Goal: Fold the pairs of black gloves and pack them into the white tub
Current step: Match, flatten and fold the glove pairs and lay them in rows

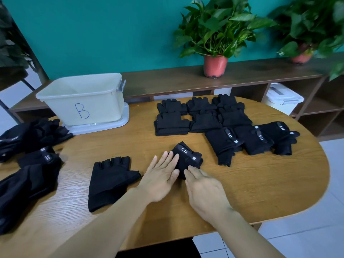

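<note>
- With fingers straight, the left hand and right hand press the folded glove.
- A flat glove lies at nine o'clock of them.
- The folded pairs sit at one o'clock.
- The white tub stands at eleven o'clock on the table.

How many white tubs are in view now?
2. The tub marked B stands open on the table, far left; a lidded tub sits in a shelf compartment at right. More may be hidden.
</note>
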Motion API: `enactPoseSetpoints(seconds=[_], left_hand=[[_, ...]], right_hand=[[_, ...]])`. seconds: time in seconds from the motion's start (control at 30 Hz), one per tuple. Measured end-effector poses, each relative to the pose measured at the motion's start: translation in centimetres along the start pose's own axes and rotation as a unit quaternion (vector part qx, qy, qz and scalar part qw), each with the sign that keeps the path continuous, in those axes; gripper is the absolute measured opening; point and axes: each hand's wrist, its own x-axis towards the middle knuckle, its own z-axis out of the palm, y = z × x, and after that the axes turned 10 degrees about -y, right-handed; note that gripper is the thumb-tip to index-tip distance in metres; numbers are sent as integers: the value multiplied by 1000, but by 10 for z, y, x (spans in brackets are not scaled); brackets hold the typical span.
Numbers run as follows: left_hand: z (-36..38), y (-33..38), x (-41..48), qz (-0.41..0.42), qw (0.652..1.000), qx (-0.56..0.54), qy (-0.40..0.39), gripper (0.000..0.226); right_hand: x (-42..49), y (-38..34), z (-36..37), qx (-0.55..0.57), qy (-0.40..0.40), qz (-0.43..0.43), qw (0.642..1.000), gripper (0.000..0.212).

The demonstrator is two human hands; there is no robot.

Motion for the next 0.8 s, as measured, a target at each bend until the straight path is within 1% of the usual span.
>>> enactPoseSetpoints(seconds=[0.07, 0.13, 0.2, 0.27, 0.3, 0.33, 0.37, 0.4, 0.5, 0.6, 0.8], left_hand=[[-4, -2, 11, 22, 1000, 0, -7, 66], [-8, -4, 19, 44, 999, 5, -13, 75], [-11, -6, 25, 60, 998, -1, -11, 74], [-15, -6, 28, 64, 998, -18, 14, 70], [-16, -5, 27, 60, 998, -18, 26, 68], [-15, -3, 26, 52, 998, -10, 32, 67], [-13, 0, 25, 43, 999, 0, 31, 66], [-10, 2, 24, 37, 999, 10, 23, 66], [-6, 4, 29, 37, 999, 28, -2, 63], [-11, 0, 47, 54, 998, 37, -10, 65], [-21, -3, 84, 92, 994, 55, -18, 65]], right_hand=[[2, 2, -5, -1, 34, -13, 999, 2], [6, 7, -10, -1, 66, -8, 998, 18], [8, 9, -12, -19, 69, 9, 997, 18], [9, 13, -9, -32, 23, 20, 999, 37], [9, 14, -8, -38, -1, 21, 999, 40], [10, 16, -3, -52, -8, 19, 998, 41], [9, 16, -3, -52, -34, 29, 998, 45], [9, 18, 2, -53, -36, 30, 997, 48], [10, 16, 7, -62, -35, 52, 996, 51], [16, 20, 12, -94, -14, 61, 994, 53], [31, 36, 14, -122, -28, 101, 987, 56]])
